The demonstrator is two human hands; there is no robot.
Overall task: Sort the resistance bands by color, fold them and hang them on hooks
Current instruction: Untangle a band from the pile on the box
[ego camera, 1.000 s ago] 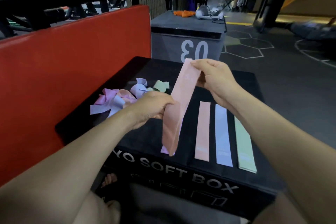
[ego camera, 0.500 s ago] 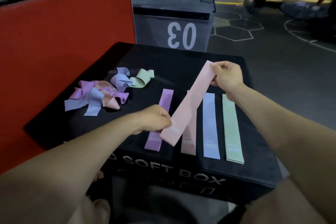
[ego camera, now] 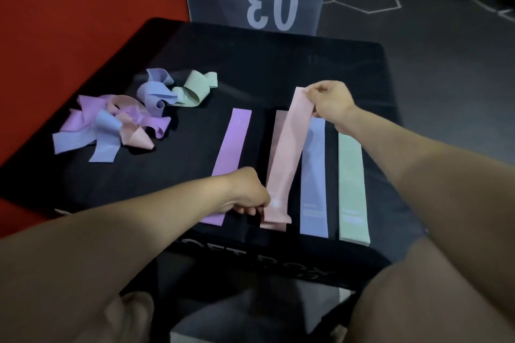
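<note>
You have the flat pink rubber resistance band (ego camera: 289, 153) stretched between both hands, low over the black padded box (ego camera: 278, 64) that serves as your counter. Your left hand (ego camera: 246, 193) pinches its near end with curled fingers, and your right hand (ego camera: 330, 103) pinches the far end. It hangs just above a second pink band (ego camera: 274, 145) already lying flat, slightly skewed across it.

This band looks light, thin and floppy, so I judge it will sag or twist if you let one end go early. Hold it at the two short ends, as you do now, and keep it taut until it lies flat. The rubber probably clings to its neighbours, so lowering should beat sliding.

Beside the pink strip lie a flat purple band (ego camera: 232, 142) on the left, a flat blue band (ego camera: 315, 172) and a flat green band (ego camera: 352, 184) on the right, close together. Your left wrist covers the purple band's near end, and your right forearm crosses above the green one; mind you don't drag them.

The tangled heap of purple, blue, pink and green bands (ego camera: 125, 117) sits well apart at the far left. No hooks are in view.
</note>
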